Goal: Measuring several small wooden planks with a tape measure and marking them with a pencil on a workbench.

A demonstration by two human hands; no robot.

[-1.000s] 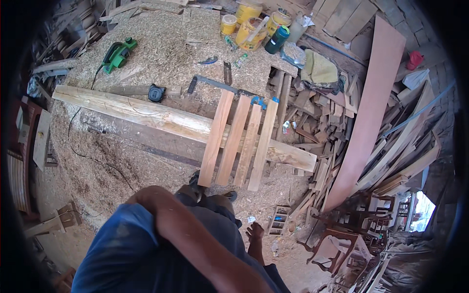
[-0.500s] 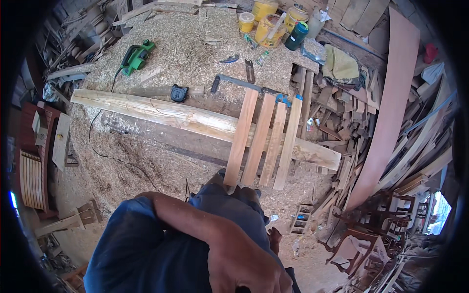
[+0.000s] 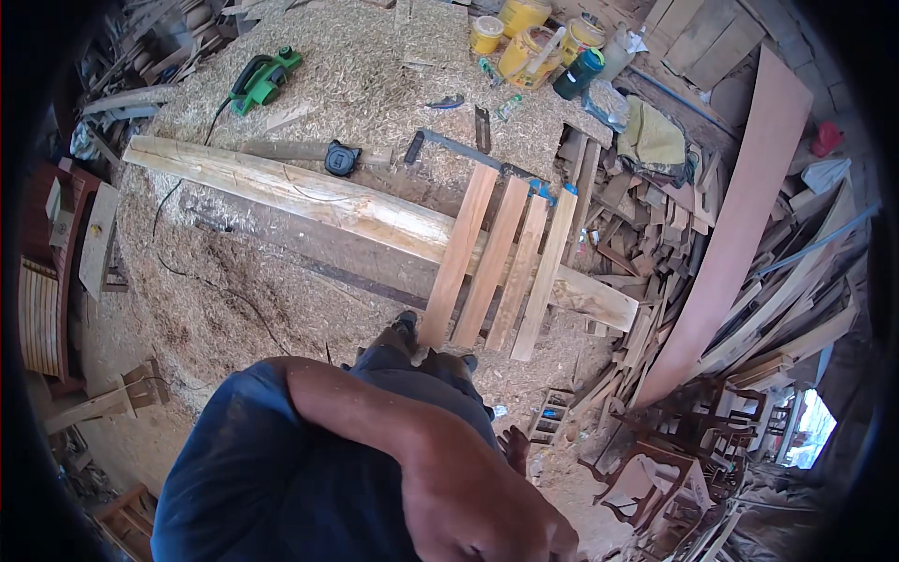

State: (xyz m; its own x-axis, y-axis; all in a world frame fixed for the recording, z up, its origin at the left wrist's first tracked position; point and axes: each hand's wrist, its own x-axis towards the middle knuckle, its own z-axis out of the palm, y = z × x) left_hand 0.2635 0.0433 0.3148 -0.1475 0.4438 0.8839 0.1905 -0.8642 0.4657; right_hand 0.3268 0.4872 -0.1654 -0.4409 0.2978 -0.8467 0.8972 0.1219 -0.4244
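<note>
My left arm bends across my body in its blue sleeve. The left hand (image 3: 496,506) is large and close at the lower edge, its fingers mostly cut off or hidden. Past my right side, my right hand (image 3: 513,446) hangs low with its fingers apart and nothing seen in them. Ahead lie four narrow planed strips, the leftmost a reddish strip (image 3: 459,258) and the rightmost a paler strip (image 3: 546,272). They rest side by side across a long rough-edged board (image 3: 309,195). Neither hand touches the wood.
A green electric planer (image 3: 264,81) with a cord lies on the shavings. Near the board are a black tape measure (image 3: 341,158) and a metal square (image 3: 459,150). Yellow buckets (image 3: 530,58) and a green bottle (image 3: 579,73) stand behind. Offcuts and a tall plank (image 3: 726,225) fill the right.
The view has shifted slightly, so the board and strips sit a little further left and higher. My left arm stays folded across me; my right hand still hangs at my side.
</note>
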